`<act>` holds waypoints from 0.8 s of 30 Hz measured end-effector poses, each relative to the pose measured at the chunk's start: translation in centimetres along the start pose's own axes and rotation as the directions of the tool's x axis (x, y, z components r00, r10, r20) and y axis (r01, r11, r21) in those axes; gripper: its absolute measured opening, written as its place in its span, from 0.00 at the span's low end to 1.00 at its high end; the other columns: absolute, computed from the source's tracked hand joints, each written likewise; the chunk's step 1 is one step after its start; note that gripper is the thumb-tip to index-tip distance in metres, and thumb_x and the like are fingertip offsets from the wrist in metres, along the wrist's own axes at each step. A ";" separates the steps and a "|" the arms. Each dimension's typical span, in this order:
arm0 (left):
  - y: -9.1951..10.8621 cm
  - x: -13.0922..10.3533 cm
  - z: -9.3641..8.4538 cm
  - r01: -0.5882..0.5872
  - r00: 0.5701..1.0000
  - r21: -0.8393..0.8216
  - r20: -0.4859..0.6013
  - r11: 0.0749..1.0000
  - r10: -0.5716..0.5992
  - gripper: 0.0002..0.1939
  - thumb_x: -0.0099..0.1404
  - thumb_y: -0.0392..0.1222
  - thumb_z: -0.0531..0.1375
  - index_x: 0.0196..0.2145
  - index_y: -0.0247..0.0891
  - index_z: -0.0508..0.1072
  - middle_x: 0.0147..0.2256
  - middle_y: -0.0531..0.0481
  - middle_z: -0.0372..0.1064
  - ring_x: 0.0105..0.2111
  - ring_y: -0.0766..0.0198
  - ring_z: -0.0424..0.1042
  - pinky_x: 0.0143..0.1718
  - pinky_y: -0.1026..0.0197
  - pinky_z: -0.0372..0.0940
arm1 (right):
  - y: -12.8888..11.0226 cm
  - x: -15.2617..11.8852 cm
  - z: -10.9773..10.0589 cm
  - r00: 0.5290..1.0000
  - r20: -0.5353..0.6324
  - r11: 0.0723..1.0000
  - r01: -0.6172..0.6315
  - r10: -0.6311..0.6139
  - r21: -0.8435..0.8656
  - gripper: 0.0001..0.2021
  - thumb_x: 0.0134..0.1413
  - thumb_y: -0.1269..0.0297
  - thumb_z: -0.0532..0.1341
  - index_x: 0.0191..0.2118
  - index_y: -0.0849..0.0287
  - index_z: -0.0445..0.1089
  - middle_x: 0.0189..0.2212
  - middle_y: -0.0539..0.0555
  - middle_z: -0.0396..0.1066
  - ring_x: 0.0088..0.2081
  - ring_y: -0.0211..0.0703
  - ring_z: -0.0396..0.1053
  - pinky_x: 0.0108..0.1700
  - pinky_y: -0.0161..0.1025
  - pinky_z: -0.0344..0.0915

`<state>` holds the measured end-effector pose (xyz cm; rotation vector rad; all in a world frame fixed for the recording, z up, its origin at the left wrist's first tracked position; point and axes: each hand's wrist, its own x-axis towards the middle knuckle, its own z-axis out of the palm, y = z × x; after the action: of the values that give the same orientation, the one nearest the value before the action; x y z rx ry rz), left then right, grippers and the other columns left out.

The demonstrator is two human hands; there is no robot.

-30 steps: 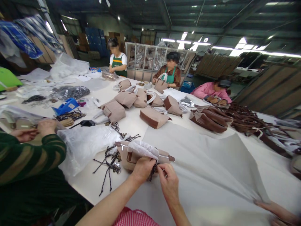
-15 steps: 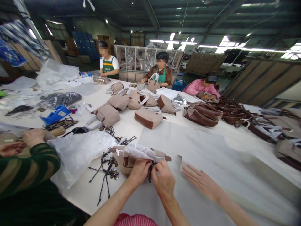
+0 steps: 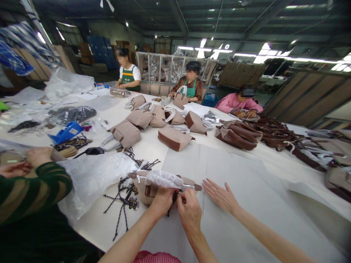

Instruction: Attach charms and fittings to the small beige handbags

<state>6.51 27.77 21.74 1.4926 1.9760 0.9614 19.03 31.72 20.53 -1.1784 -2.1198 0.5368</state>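
Just in front of me a beige handbag point(image 3: 140, 188) with brown trim stands on the table, its handles wrapped in white film point(image 3: 164, 178). My left hand point(image 3: 163, 200) is closed at the bag's near side, pinching a dark cord point(image 3: 174, 199). Close beside it my right hand point(image 3: 189, 211) is closed too, fingertips on the same cord. The cord's fastening is hidden by my fingers. Left of the bag lies a bunch of black patterned cords with metal rings point(image 3: 126, 197).
A co-worker's flat hand point(image 3: 221, 195) rests on grey sheeting point(image 3: 246, 179) at my right. At left, a striped sleeve point(image 3: 52, 188) reaches in beside a clear plastic bag point(image 3: 90, 182). Several beige bags point(image 3: 175, 138), brown straps point(image 3: 276, 131) and a blue tape dispenser point(image 3: 65, 133) lie farther back.
The co-worker's hand at right has slid farther in along the sheeting, which now lies flatter there. My hands stay at the bag, fingers shifting slightly around the cord.
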 end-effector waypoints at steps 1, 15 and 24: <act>0.0 0.1 -0.1 -0.002 1.000 0.015 0.009 1.000 0.002 0.18 0.66 0.33 0.48 0.39 0.37 0.78 0.45 0.42 0.78 0.47 0.53 0.74 0.55 0.50 0.65 | 0.0 0.0 0.0 1.000 -0.001 1.000 0.000 0.000 0.010 0.11 0.61 0.64 0.53 0.26 0.56 0.62 0.28 0.50 0.64 0.29 0.40 0.65 0.31 0.37 0.56; -0.7 0.9 -1.4 -0.043 0.985 0.024 0.168 0.999 0.038 0.14 0.65 0.36 0.51 0.38 0.38 0.77 0.44 0.44 0.77 0.46 0.54 0.73 0.53 0.53 0.66 | 1.1 0.3 -0.6 0.992 0.055 0.966 0.096 -0.112 0.239 0.10 0.62 0.65 0.54 0.31 0.57 0.70 0.31 0.53 0.67 0.34 0.42 0.68 0.37 0.38 0.66; -2.0 0.2 -1.5 0.152 0.986 -0.187 0.094 0.971 -0.137 0.16 0.66 0.43 0.53 0.47 0.40 0.75 0.54 0.46 0.72 0.56 0.54 0.67 0.64 0.51 0.56 | 2.2 0.3 -2.8 0.960 0.263 0.775 -0.239 0.098 0.585 0.10 0.58 0.55 0.59 0.38 0.56 0.71 0.35 0.55 0.72 0.39 0.46 0.72 0.40 0.43 0.69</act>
<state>4.12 27.32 21.17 1.2439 1.8482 0.9837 22.23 33.21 21.22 -0.9529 -1.7812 1.3803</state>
